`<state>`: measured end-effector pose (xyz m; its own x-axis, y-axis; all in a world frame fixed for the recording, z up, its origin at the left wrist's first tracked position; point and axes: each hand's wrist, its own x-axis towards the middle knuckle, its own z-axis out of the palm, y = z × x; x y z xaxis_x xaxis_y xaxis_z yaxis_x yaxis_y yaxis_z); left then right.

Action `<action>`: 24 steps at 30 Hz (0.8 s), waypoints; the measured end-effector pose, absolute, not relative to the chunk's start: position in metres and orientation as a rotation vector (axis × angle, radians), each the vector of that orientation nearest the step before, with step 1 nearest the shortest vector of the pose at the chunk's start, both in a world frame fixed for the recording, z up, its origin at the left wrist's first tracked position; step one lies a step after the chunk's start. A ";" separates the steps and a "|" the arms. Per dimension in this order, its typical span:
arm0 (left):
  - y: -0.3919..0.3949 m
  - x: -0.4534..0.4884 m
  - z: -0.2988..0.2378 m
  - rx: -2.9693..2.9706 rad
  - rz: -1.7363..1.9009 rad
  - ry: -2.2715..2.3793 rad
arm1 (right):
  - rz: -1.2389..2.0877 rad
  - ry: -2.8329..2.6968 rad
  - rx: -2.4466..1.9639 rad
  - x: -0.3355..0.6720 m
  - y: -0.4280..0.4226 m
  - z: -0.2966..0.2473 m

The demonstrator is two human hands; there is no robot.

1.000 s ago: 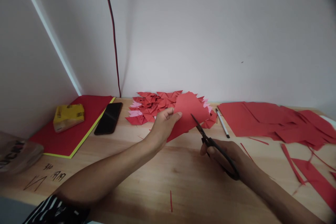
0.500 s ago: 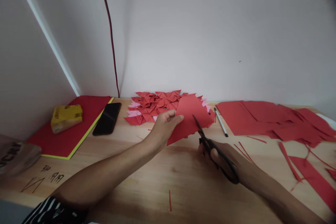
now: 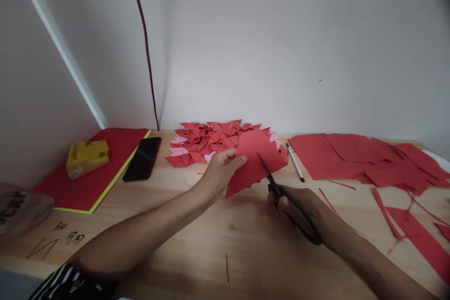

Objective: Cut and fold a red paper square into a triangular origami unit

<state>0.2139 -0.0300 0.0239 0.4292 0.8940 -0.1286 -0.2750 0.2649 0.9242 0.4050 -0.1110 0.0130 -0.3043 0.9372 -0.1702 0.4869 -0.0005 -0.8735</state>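
My left hand [image 3: 220, 171] pinches a red paper sheet [image 3: 255, 159] by its left edge and holds it tilted above the wooden table [image 3: 197, 239]. My right hand [image 3: 304, 211] grips black scissors [image 3: 281, 192] through the handles. Their blades point up and left and lie across the sheet's right part. A pile of folded red and pink paper triangles [image 3: 207, 140] lies just behind the sheet.
A black-capped white pen [image 3: 295, 163] lies right of the pile. Red paper sheets [image 3: 369, 159] and cut strips [image 3: 386, 215] cover the right side. At the left are a black phone [image 3: 143, 158], a yellow packet [image 3: 87, 157] on a red folder [image 3: 91, 183], and a clear bag [image 3: 19, 208].
The scissor blades have moved a little further along the red sheet. Both hands stay almost where they were; the view has shifted slightly.
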 end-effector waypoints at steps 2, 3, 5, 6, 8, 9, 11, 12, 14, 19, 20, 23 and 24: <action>-0.029 0.213 0.023 0.988 0.907 0.769 | 1.232 -1.814 -1.509 0.405 -0.111 0.013; -0.029 0.213 0.022 0.989 0.905 0.771 | 1.221 -1.816 -1.525 0.405 -0.111 0.012; -0.029 0.212 0.021 0.994 0.896 0.778 | 1.204 -1.807 -1.539 0.405 -0.111 0.010; -0.029 0.212 0.020 0.998 0.891 0.780 | 1.206 -1.794 -1.544 0.405 -0.111 0.009; -0.029 0.211 0.020 1.004 0.887 0.780 | 1.239 -1.734 -1.577 0.404 -0.111 0.008; -0.029 0.211 0.020 1.005 0.886 0.779 | 1.250 -1.699 -1.596 0.403 -0.111 0.007; -0.029 0.212 0.021 1.002 0.887 0.773 | 1.269 -1.663 -1.614 0.403 -0.111 0.006; -0.029 0.212 0.021 0.998 0.886 0.770 | 1.259 -1.657 -1.618 0.403 -0.110 0.005; -0.029 0.212 0.020 0.989 0.885 0.761 | 1.222 -1.683 -1.604 0.406 -0.110 0.004; -0.027 0.211 0.016 0.980 0.888 0.767 | 1.252 -1.793 -1.523 0.412 -0.112 0.003; -0.027 0.211 0.015 0.980 0.888 0.768 | 1.270 -1.808 -1.500 0.412 -0.112 0.003; -0.028 0.211 0.015 0.993 0.885 0.791 | 1.287 -1.857 -1.401 0.412 -0.114 0.003; -0.029 0.211 0.015 1.006 0.882 0.803 | 1.282 -1.868 -1.375 0.412 -0.114 0.002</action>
<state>0.2111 -0.0291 0.0153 0.4218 0.8935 -0.1541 -0.2371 0.2727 0.9324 0.4124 -0.1141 0.0025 -0.3753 0.9163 -0.1398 0.4598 0.0530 -0.8864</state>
